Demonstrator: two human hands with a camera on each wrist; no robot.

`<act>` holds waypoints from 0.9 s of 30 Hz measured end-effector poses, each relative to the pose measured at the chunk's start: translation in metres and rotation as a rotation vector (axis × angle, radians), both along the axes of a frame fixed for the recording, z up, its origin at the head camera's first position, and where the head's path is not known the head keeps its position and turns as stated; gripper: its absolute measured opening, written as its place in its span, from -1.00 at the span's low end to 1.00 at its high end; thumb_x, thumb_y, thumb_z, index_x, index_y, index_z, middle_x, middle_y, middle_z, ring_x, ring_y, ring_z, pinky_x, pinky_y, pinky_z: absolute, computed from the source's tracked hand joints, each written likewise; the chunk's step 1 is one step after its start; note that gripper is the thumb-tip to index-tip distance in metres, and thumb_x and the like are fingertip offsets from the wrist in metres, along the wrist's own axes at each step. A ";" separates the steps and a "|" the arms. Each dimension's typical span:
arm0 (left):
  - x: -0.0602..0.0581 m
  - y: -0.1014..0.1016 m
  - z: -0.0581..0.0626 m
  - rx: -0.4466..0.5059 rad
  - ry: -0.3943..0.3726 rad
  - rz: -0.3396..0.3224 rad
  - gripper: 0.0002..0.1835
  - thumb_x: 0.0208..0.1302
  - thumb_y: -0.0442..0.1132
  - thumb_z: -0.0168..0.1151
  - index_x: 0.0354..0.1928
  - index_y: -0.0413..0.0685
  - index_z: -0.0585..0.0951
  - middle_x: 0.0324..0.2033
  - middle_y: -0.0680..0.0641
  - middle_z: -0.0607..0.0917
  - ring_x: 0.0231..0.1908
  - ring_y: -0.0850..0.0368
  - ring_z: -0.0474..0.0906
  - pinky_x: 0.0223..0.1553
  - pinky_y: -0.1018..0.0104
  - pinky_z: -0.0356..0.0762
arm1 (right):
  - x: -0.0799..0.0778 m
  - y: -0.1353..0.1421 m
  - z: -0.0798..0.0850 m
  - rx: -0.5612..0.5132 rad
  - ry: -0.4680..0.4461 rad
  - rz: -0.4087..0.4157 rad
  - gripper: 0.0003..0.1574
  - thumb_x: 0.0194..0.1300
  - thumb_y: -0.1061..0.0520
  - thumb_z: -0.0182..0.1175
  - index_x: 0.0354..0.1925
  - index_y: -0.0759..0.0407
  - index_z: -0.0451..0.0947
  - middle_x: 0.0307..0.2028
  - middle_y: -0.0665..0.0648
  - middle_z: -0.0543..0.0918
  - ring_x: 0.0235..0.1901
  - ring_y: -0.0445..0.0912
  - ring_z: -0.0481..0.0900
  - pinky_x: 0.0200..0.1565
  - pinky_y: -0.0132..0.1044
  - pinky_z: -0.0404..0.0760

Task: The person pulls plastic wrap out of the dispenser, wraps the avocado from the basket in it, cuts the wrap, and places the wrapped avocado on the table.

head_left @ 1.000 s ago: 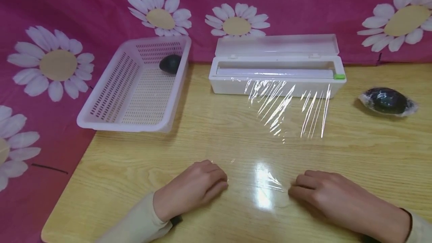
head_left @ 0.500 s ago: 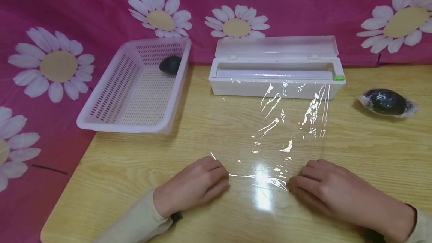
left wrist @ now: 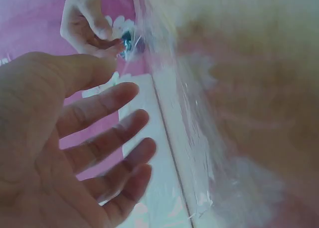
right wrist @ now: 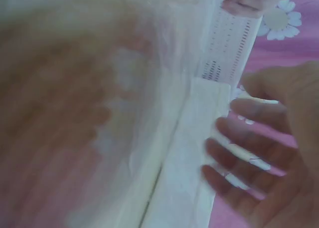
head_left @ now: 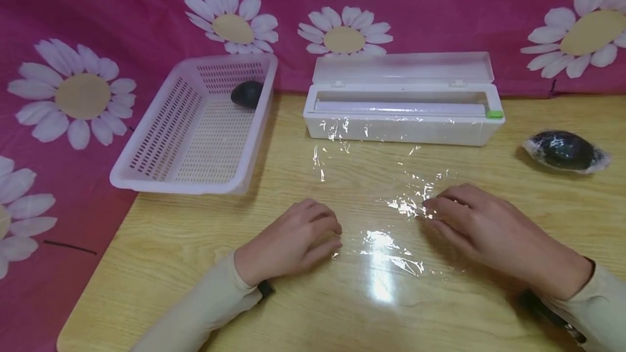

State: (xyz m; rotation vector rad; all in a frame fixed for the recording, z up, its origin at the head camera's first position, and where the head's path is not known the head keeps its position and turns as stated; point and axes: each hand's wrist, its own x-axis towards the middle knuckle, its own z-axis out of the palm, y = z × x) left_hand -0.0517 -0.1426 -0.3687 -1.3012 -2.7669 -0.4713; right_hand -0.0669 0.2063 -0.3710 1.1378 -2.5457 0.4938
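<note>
A sheet of clear cling film (head_left: 403, 206) runs from the white dispenser box (head_left: 415, 130) toward the front of the wooden table. My left hand (head_left: 298, 240) is over the sheet's left side; in the left wrist view its fingers (left wrist: 134, 119) are spread and loosely bent, with nothing between them. Over the right side is my right hand (head_left: 489, 227), fingertips close to the shiny creases. The right wrist view shows its fingers (right wrist: 249, 143) apart and relaxed, holding nothing. Inside the box, under its raised lid, lies the film roll (head_left: 401, 107).
At the back left stands a white perforated basket (head_left: 178, 184) with a dark, oval, avocado-like fruit (head_left: 246, 95) in it. A similar fruit wrapped in film (head_left: 564, 151) lies right of the box. Pink daisy-print cloth (head_left: 430, 4) hangs behind the table.
Both hands have let go of the film's front edge and moved forward, the right one further. The film has dropped from taut to lying loose, its glints now scattered.
</note>
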 end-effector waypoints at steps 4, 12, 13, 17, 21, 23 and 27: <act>-0.010 0.002 -0.003 -0.034 -0.034 0.019 -0.77 0.45 -0.01 0.27 -0.07 0.03 0.71 -0.06 0.04 0.74 0.12 0.06 0.60 0.29 0.16 0.52 | -0.006 -0.001 0.000 0.072 -0.122 -0.058 -0.48 0.22 0.04 0.45 0.14 0.11 0.66 -0.06 0.12 0.72 -0.06 0.02 0.71 -0.04 0.08 0.74; -0.021 0.004 -0.008 -0.052 -0.054 0.018 -0.77 0.43 0.01 0.29 -0.05 0.06 0.70 -0.01 0.02 0.72 0.14 0.05 0.57 0.29 0.15 0.51 | -0.020 0.007 -0.007 0.121 -0.223 -0.080 -0.33 0.22 -0.05 0.47 0.24 0.13 0.61 0.04 0.22 0.70 0.03 0.12 0.68 0.02 0.17 0.72; -0.021 0.004 -0.008 -0.052 -0.055 0.018 -0.76 0.43 0.01 0.29 -0.05 0.06 0.70 0.00 0.02 0.72 0.14 0.05 0.57 0.28 0.15 0.51 | -0.022 0.007 -0.008 0.120 -0.225 -0.078 -0.33 0.21 -0.05 0.47 0.24 0.13 0.61 0.04 0.22 0.70 0.03 0.11 0.68 0.01 0.16 0.73; -0.023 0.004 -0.007 -0.051 -0.062 0.018 -0.75 0.41 0.01 0.31 -0.04 0.06 0.70 0.00 0.02 0.72 0.14 0.05 0.57 0.27 0.14 0.52 | -0.027 0.010 -0.009 0.123 -0.218 -0.066 -0.37 0.21 -0.03 0.47 0.21 0.13 0.63 0.03 0.19 0.71 0.02 0.08 0.68 -0.01 0.13 0.73; -0.024 0.004 -0.005 -0.062 -0.072 0.025 -0.74 0.41 0.02 0.31 -0.03 0.06 0.70 0.01 0.02 0.71 0.15 0.04 0.57 0.28 0.14 0.51 | -0.029 0.009 -0.008 0.130 -0.224 -0.042 -0.46 0.24 -0.03 0.45 0.15 0.10 0.67 0.02 0.14 0.71 0.03 0.04 0.68 0.02 0.09 0.73; -0.024 0.004 -0.005 -0.069 -0.077 0.030 -0.73 0.42 0.03 0.30 -0.02 0.06 0.70 0.02 0.02 0.71 0.16 0.04 0.56 0.29 0.14 0.50 | -0.030 0.008 -0.008 0.139 -0.232 -0.030 -0.48 0.25 -0.04 0.45 0.14 0.09 0.68 0.03 0.13 0.70 0.05 0.03 0.66 0.05 0.09 0.73; -0.025 0.002 -0.003 -0.077 -0.063 0.033 -0.75 0.43 0.02 0.28 -0.03 0.06 0.70 0.02 0.02 0.71 0.17 0.04 0.56 0.30 0.14 0.50 | -0.033 0.011 -0.008 0.164 -0.245 -0.022 -0.43 0.21 -0.04 0.48 0.15 0.12 0.67 0.05 0.16 0.70 0.09 0.08 0.64 0.09 0.10 0.71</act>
